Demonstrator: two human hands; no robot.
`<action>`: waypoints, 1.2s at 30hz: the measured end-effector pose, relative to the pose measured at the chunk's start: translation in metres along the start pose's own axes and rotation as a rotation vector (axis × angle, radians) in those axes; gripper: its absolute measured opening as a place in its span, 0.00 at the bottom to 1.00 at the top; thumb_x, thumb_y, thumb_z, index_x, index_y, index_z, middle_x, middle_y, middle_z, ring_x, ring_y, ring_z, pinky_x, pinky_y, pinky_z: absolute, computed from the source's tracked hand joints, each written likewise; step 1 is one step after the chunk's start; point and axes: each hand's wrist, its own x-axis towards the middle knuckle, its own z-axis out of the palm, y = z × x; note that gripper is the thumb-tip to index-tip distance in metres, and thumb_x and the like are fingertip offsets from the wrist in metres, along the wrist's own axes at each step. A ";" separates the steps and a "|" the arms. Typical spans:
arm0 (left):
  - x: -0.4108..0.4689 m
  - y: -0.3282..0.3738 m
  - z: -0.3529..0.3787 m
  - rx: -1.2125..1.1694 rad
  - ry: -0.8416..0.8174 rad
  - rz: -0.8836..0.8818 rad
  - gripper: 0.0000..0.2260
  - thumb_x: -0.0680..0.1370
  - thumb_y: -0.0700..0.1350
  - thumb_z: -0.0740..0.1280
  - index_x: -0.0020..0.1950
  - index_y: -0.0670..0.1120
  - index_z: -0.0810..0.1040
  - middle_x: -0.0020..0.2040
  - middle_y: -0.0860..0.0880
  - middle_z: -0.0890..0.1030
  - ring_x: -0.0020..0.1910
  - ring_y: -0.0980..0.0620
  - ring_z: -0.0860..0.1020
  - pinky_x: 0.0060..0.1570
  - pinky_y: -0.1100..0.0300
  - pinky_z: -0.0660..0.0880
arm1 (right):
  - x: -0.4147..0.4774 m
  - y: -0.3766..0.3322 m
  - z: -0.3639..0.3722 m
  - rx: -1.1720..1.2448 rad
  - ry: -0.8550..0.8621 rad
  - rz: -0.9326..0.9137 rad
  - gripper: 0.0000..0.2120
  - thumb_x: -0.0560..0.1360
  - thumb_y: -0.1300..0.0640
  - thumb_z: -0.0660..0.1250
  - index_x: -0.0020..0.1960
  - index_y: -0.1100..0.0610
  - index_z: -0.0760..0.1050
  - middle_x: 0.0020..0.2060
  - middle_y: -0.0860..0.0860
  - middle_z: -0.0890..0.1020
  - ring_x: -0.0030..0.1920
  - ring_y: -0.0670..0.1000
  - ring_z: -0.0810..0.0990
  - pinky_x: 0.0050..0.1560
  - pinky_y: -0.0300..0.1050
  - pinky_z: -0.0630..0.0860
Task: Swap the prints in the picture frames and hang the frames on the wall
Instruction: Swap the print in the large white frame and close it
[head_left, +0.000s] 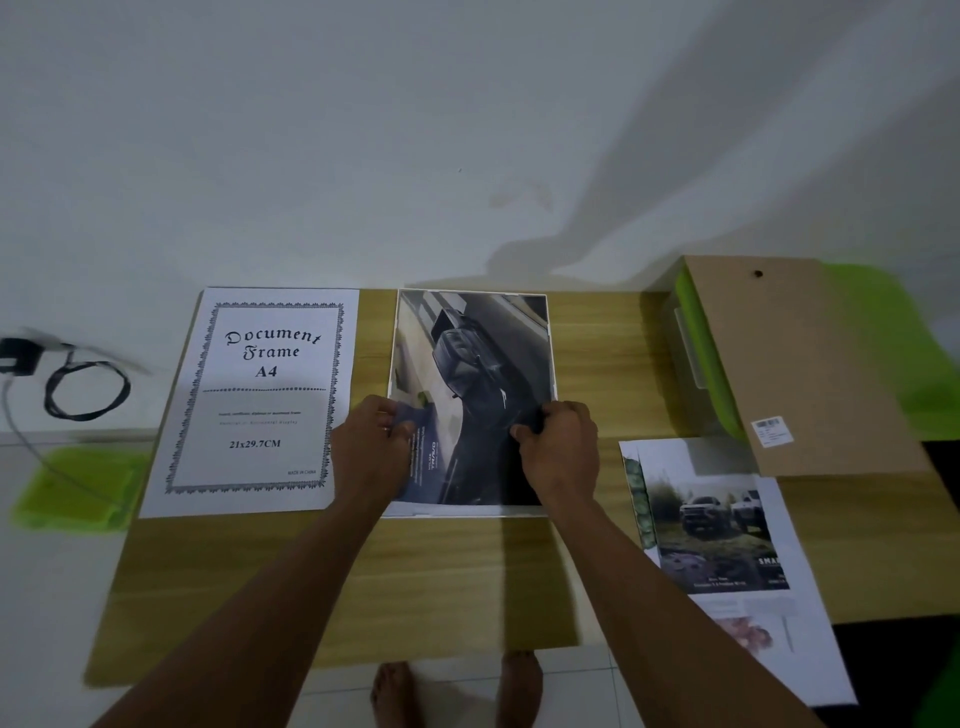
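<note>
A dark car print (478, 358) lies inside a white picture frame (554, 364) on the wooden table, near the wall. My left hand (371, 447) pinches the print's lower left part. My right hand (561, 441) grips its right edge with curled fingers. To the left lies the white "Document Frame A4" sheet (260, 395). At the right lies a second print of two trucks (717, 530) on white paper. A brown backing board (789, 364) rests against a green frame (696, 343) at the back right.
The wooden table (441, 582) stands against a white wall (415, 130). A black cable and adapter (78, 384) lie on the floor at the left, near a green object (78, 488). My bare feet (457, 691) show below the table's front edge.
</note>
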 end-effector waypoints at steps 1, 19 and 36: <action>0.000 0.000 0.001 -0.007 -0.002 -0.002 0.07 0.76 0.44 0.71 0.50 0.44 0.77 0.44 0.51 0.81 0.40 0.54 0.78 0.37 0.68 0.66 | 0.000 -0.001 0.000 0.015 0.004 -0.004 0.14 0.73 0.50 0.74 0.54 0.57 0.80 0.55 0.52 0.77 0.55 0.56 0.77 0.56 0.55 0.77; 0.009 0.004 -0.006 -0.255 -0.127 -0.204 0.12 0.75 0.49 0.71 0.54 0.47 0.72 0.46 0.49 0.81 0.44 0.48 0.81 0.49 0.47 0.79 | 0.015 -0.006 -0.016 0.237 -0.038 0.179 0.20 0.74 0.50 0.73 0.62 0.54 0.73 0.61 0.56 0.73 0.65 0.60 0.68 0.63 0.59 0.70; -0.050 0.071 -0.078 -0.303 -0.036 0.369 0.13 0.79 0.40 0.67 0.61 0.53 0.73 0.41 0.46 0.84 0.35 0.48 0.82 0.31 0.48 0.80 | -0.013 -0.065 -0.108 0.391 0.021 -0.114 0.23 0.78 0.42 0.65 0.68 0.54 0.72 0.61 0.52 0.79 0.61 0.54 0.77 0.56 0.46 0.74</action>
